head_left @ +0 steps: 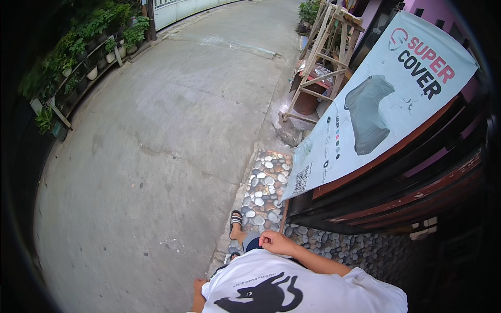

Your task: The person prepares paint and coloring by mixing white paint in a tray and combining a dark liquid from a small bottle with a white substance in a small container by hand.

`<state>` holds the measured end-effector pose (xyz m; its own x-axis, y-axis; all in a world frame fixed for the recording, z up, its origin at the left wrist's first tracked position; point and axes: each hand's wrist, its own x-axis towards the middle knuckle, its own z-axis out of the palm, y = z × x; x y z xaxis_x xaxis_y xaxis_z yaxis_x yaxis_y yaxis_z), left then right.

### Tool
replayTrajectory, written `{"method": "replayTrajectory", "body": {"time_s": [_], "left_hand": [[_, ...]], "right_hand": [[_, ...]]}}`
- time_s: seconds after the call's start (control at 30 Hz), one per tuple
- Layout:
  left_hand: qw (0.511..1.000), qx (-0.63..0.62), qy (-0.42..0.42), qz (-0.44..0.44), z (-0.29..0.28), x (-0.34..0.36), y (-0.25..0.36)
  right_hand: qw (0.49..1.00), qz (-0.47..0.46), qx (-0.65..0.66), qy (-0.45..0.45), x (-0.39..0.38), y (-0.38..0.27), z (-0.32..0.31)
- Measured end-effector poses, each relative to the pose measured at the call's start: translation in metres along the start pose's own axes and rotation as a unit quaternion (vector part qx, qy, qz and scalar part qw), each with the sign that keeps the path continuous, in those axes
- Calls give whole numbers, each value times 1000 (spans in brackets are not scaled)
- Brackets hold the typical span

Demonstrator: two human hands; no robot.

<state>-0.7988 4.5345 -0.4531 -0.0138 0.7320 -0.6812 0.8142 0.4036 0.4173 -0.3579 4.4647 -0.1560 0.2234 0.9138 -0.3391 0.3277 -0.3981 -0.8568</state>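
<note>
White shirt [339, 286] sits between our parted hands, right hand [275, 243] curled into a loose fist, left hand [199, 285] too hidden to tell, and with our sandal [236, 217] near the edge of the pebbled path [268, 180], a careless step could make us stumble.

Left hand [199, 285] partly behind shirt [329, 289]

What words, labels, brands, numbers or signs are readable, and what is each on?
Wording isn't copied here, only located.
Pale banner: large red and black lettering, readable, beside a red emblem.
Banner's lower end: small print beside a QR code, mostly too small to read.
White shirt: one line of small dark lettering beside a black cat print.
</note>
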Motion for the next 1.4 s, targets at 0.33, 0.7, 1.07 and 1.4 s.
{"method": "replayTrajectory", "body": {"time_s": [0.33, 0.7, 1.07, 1.4], "left_hand": [[999, 26, 29, -26, -54, 107, 127], [994, 40, 52, 85, -108, 331, 395], [932, 287, -89, 204, -76, 507, 688], [890, 247, -181, 339, -16, 665, 958]], "right_hand": [[994, -30, 57, -84, 241, -12, -32], [996, -17, 75, 39, 399, -30, -164], [912, 226, 172, 296, 412, 12, -219], [843, 278, 261, 379, 558, -80, -283]]}}
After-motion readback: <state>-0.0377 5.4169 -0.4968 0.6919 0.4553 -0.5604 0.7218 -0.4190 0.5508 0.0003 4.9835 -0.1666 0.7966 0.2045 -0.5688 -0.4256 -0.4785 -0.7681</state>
